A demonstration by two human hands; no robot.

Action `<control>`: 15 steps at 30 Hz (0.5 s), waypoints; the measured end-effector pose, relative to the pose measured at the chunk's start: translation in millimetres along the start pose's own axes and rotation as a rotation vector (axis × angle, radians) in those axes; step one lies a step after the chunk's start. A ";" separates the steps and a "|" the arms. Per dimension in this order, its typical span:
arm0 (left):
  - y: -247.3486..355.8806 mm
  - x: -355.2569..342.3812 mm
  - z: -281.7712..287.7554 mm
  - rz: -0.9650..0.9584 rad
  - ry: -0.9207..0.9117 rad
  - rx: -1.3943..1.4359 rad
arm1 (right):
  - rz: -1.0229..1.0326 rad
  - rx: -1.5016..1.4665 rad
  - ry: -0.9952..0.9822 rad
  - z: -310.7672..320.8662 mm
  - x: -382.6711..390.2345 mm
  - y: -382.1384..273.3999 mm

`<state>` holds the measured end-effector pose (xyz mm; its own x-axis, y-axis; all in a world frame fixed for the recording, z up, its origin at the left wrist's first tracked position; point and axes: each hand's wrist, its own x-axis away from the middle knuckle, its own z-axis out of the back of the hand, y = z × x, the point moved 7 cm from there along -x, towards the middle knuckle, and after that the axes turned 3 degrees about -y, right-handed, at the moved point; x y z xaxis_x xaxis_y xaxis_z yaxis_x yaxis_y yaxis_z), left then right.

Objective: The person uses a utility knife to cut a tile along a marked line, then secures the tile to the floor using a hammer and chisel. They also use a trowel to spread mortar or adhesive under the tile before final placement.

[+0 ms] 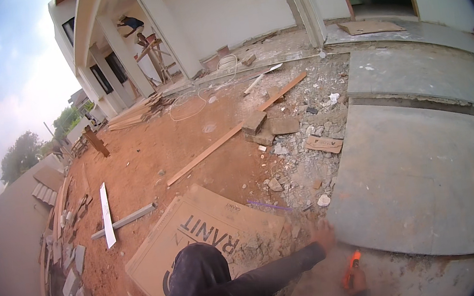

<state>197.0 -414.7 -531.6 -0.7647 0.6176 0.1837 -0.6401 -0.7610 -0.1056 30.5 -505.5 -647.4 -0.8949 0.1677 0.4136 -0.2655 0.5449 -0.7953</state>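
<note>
right hand (358, 280) grips an orange tool (352, 264) near the grey slab (415, 184)

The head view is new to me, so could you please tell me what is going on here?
A person is working low beside a large grey slab outdoors. The right hand has an orange tool in its grip, just off the slab's near edge. The left hand is by the slab's near left corner; whether it touches is unclear. A cardboard sheet lies to the left, partly covered with rubble. In the background, another person is up on a wooden stand.
</note>
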 end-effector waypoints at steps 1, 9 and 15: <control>-1.0 -8.9 2.9 -0.010 -0.001 -0.033 | 0.144 0.670 0.251 30.7 -0.4 -10.2; 6.3 -25.7 -22.2 -0.215 0.180 -0.184 | -0.015 -0.885 -0.365 -43.3 11.1 5.0; 16.5 -14.5 -6.2 -0.232 -0.049 -0.137 | 1.090 1.151 0.625 -18.0 67.4 -76.2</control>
<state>197.1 -435.0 -542.1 -0.5940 0.7597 0.2647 -0.8044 -0.5642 -0.1859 -3.1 -520.9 -550.9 -0.6320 0.4593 -0.6242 -0.0246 -0.8169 -0.5762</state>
